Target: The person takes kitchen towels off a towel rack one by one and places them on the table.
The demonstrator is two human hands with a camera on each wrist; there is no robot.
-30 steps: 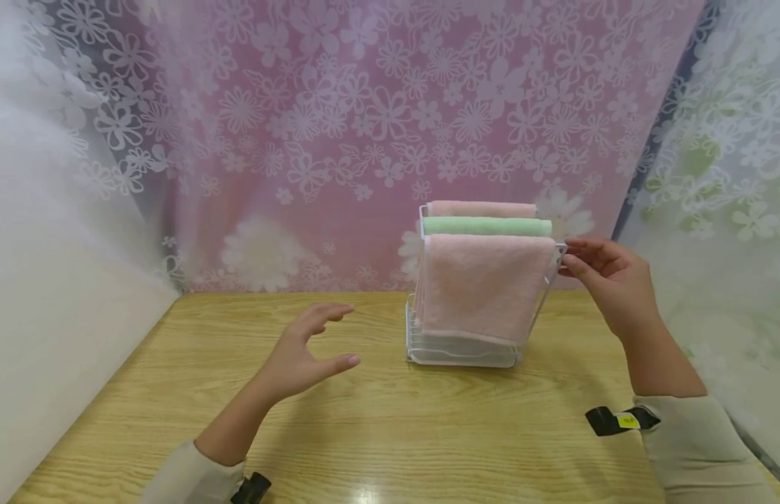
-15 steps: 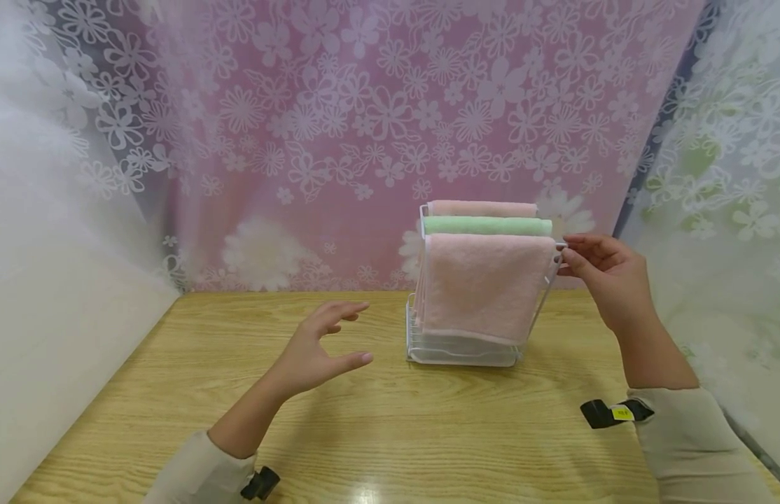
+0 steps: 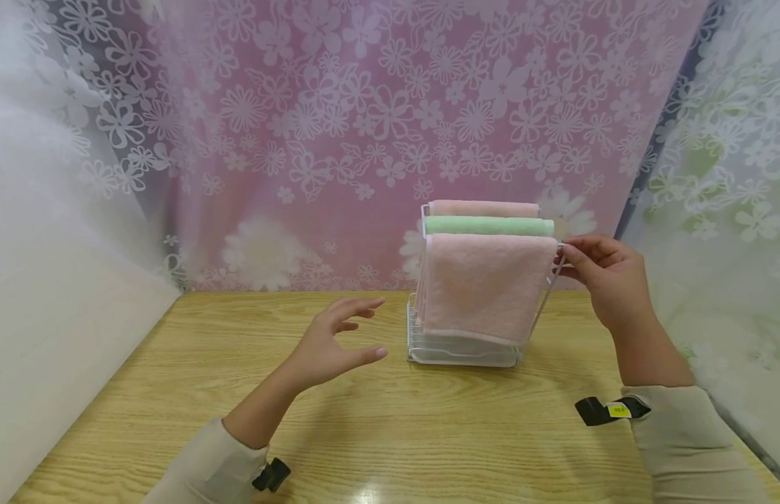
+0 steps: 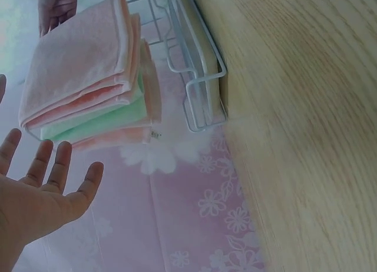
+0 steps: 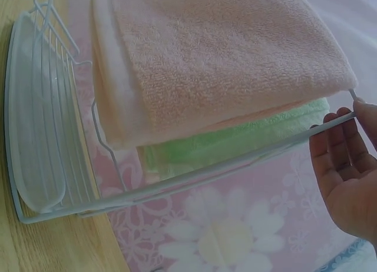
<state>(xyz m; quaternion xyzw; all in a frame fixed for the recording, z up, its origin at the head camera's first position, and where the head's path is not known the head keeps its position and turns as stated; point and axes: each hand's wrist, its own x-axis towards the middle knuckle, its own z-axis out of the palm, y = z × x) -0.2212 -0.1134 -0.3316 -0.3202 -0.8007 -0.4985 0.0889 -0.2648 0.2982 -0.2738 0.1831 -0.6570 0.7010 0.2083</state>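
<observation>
A white wire rack (image 3: 410, 336) stands on the table with towels draped over its top bars. The front towel is pink (image 3: 487, 287), a green towel (image 3: 491, 225) hangs behind it, and another pink towel (image 3: 484, 208) is at the back. My right hand (image 3: 617, 280) pinches the rack's upper right corner between thumb and fingers, as the right wrist view also shows. To the left of the rack my left hand (image 3: 330, 346) hovers with thumb and fingers spread apart, holding nothing. In the left wrist view its fingers (image 4: 59, 166) point toward the towels' side edges.
The wood-grain table (image 3: 365, 441) spreads around the rack. A white tray (image 5: 35, 107) sits in the rack's base. Behind hangs a pink flowered curtain (image 3: 314, 175), with pale sheets (image 3: 68, 280) along the left and right sides.
My left hand has moved right and slightly up, closer to the rack. The right hand stays at the rack's corner, with only a slight shift of the forearm. Rack and towels stand as before.
</observation>
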